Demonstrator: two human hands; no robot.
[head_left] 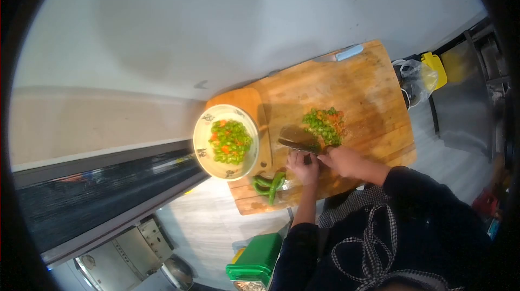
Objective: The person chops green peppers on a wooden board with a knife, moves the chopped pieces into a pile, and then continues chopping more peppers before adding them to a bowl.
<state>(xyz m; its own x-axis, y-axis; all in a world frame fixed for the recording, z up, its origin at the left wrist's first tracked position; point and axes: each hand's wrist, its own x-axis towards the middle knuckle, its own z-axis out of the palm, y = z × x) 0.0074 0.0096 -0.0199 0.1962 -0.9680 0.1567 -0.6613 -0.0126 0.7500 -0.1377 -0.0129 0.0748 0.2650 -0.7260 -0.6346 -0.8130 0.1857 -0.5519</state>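
My right hand [342, 161] is closed around the handle of a kitchen knife [298, 146], whose blade points left across the wooden cutting board [374, 96]. Close below the blade, my left hand [304, 167] rests on the board with its fingers curled in. Whatever those fingers press on is mostly hidden; only a small dark patch shows beside them. Just beyond the knife lies a pile of chopped green pepper [320, 123] with orange bits along its right side. Several whole long green peppers [269, 185] lie left of my left hand.
A pale patterned bowl [201, 153] of diced green and orange pieces stands at left on a smaller board [246, 97]. A light-blue-handled knife [349, 52] lies along the board's far edge, by the wall. A green bin [254, 258] stands below, and a plastic bag [420, 77] at right.
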